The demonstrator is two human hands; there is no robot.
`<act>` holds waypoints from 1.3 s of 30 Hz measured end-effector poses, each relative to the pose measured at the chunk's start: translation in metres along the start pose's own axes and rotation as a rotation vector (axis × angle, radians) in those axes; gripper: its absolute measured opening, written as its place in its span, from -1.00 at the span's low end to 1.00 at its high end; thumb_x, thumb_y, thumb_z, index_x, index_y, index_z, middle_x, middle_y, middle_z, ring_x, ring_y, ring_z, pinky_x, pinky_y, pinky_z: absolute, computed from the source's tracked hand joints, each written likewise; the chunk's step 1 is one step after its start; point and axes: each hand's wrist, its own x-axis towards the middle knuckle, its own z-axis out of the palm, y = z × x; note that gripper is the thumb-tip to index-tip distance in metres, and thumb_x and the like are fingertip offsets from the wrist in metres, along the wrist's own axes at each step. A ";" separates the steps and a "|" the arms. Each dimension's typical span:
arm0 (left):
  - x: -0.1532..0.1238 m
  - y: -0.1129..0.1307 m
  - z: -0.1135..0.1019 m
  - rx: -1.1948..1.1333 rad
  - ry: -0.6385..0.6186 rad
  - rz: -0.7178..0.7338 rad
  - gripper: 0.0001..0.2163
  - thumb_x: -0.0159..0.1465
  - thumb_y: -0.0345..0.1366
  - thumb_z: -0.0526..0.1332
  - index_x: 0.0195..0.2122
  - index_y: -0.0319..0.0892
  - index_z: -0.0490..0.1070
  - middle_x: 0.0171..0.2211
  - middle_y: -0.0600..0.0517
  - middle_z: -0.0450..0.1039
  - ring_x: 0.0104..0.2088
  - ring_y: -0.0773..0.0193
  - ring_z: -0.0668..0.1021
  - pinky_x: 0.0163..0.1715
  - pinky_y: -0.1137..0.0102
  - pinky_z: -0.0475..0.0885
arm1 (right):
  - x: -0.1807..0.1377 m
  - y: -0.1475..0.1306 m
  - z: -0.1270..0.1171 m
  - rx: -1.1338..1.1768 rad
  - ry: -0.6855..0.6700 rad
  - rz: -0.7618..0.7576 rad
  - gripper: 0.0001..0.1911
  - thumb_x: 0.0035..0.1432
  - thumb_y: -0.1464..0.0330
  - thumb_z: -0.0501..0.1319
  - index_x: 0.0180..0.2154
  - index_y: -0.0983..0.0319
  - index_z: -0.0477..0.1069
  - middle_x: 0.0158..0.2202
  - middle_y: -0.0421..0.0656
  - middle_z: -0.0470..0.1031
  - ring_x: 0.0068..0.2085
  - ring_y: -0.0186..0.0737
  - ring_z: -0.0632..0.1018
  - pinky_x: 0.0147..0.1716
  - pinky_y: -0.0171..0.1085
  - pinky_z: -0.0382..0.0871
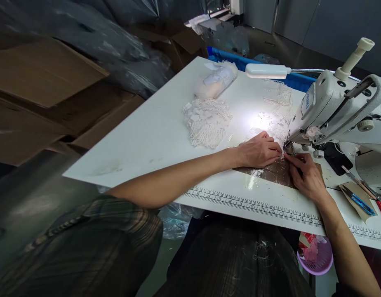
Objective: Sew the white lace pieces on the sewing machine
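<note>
My left hand point(261, 149) rests on the white table point(153, 132) with its fingers pinched on a small pink lace piece point(282, 156) right at the needle of the white sewing machine point(335, 111). My right hand point(306, 175) lies just on the near side, its fingertips pressed on the same lace piece from the other side. Both hands sit over a shiny brown taped patch point(272, 171) in front of the presser foot. More white lace point(275, 123) lies lit up behind the needle.
A pile of white lace pieces point(206, 121) and a wrapped roll point(215, 81) lie farther back. The lamp point(266, 71) shines down. Blue snips point(360, 202) and other tools lie at the right. A printed ruler point(255, 205) runs along the front edge. Cardboard boxes point(45, 90) stand at left, a purple basket point(316, 258) below.
</note>
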 end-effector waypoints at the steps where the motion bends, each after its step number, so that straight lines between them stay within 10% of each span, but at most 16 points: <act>1: 0.000 0.000 0.000 0.004 0.004 0.006 -0.74 0.42 -0.34 0.05 -0.21 -0.07 0.57 -0.11 0.02 0.60 -0.29 0.28 0.52 -0.19 0.25 0.27 | 0.001 0.001 -0.001 0.039 0.026 0.021 -0.58 0.25 0.30 0.05 0.07 0.07 0.51 -0.16 -0.06 0.48 -0.16 -0.11 0.53 -0.13 -0.05 0.50; 25: -0.004 -0.006 0.008 0.007 0.087 0.102 -0.77 0.44 -0.34 0.03 -0.10 -0.22 0.49 -0.16 -0.09 0.58 -0.22 0.24 0.59 -0.21 0.29 0.43 | 0.003 0.004 0.003 0.003 0.096 0.087 -0.59 0.25 0.33 0.02 0.05 0.23 0.46 -0.19 0.00 0.55 -0.18 -0.04 0.55 -0.16 -0.05 0.47; 39: -0.006 -0.006 0.010 0.050 0.146 0.141 -0.81 0.42 -0.35 0.09 -0.14 -0.26 0.50 -0.17 -0.11 0.58 -0.24 0.24 0.60 -0.21 0.28 0.53 | -0.002 -0.006 0.002 -0.200 -0.085 -0.097 -0.57 0.25 0.41 0.06 0.09 0.11 0.50 -0.10 -0.01 0.43 -0.19 -0.16 0.51 -0.27 -0.22 0.46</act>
